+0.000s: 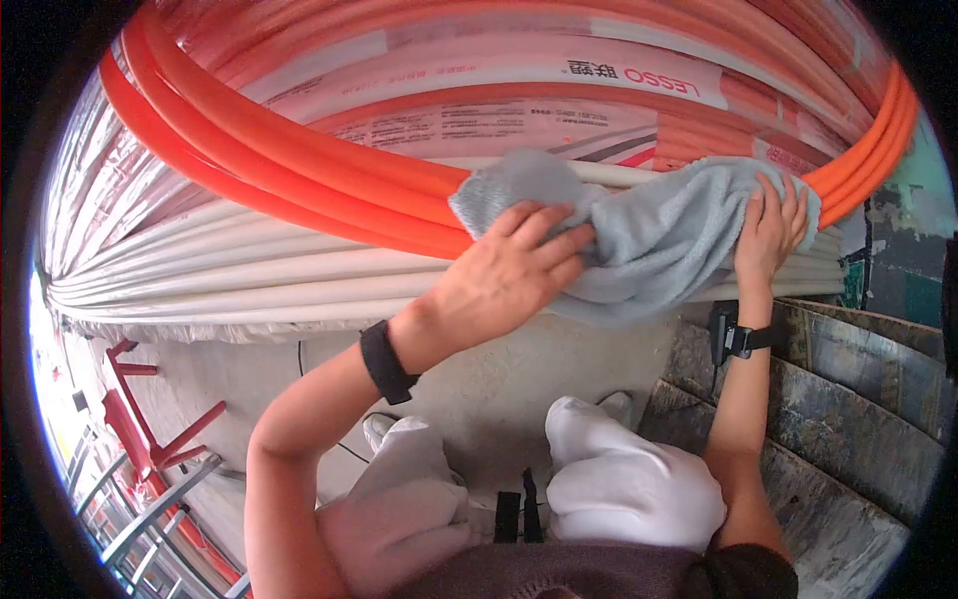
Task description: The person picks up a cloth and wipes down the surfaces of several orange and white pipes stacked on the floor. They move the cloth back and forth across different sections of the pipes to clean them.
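Observation:
A grey towel [649, 235] lies bunched over a bundle of bright orange pipes [329, 190], hiding their middle stretch. My left hand [519, 265] grips the towel's left part with bent fingers; its fingertips press into the folds. At the towel's right end, my right hand [770, 230] is closed over the cloth, fingers pointing up and the thumb side hidden. The pipes curve up and away at both ends. Under them runs a bundle of white pipes [220, 265], gathered in plastic wrap at the left.
Behind stand large coils in printed clear film [589, 70]. Stacked dark boards [828, 399] lie at the right, close to my right arm. A red stool [140, 429] and a metal ladder [150, 524] stand at the left. A thin dark cable [301, 359] crosses the concrete floor.

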Demonstrator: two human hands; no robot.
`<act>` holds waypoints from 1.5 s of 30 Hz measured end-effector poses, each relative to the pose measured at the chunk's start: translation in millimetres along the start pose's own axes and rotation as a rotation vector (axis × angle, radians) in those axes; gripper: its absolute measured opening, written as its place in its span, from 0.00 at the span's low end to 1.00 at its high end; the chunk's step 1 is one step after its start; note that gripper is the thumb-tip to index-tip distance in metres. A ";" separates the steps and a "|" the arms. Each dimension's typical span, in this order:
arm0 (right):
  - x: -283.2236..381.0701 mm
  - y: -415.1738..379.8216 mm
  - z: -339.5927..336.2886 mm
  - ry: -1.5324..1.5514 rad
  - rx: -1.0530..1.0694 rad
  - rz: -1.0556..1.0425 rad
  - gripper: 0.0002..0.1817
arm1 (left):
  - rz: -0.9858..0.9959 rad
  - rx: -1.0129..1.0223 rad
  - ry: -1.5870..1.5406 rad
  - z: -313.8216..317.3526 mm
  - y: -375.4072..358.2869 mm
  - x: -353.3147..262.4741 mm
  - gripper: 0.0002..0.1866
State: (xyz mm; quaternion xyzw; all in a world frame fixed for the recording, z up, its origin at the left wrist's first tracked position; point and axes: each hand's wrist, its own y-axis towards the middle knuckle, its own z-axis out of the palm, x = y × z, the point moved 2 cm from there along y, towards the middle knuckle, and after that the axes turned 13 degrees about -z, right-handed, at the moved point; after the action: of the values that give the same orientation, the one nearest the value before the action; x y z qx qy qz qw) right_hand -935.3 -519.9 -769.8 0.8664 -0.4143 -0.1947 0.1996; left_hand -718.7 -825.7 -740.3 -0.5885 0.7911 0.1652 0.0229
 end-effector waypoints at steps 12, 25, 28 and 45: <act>140.5 -18.9 -34.1 0.263 0.120 -0.138 0.25 | -0.322 -0.294 0.071 -51.6 -44.1 67.8 0.15; 298.5 43.3 -45.1 0.710 0.142 -0.677 0.28 | -0.480 -0.304 0.422 -91.2 -54.1 114.3 0.15; 316.0 66.3 -50.1 0.770 0.083 -0.706 0.24 | -0.496 -0.290 0.445 -89.4 -49.9 115.4 0.13; 313.9 61.4 -45.1 0.680 0.022 -0.683 0.17 | -0.566 -0.378 0.543 -76.4 -33.2 119.6 0.06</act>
State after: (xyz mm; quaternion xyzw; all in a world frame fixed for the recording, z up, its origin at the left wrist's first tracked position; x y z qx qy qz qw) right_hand -769.6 -796.7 -754.5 0.9695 -0.0194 0.0495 0.2394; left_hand -712.1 -966.5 -703.5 -0.7981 0.5318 0.1335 -0.2498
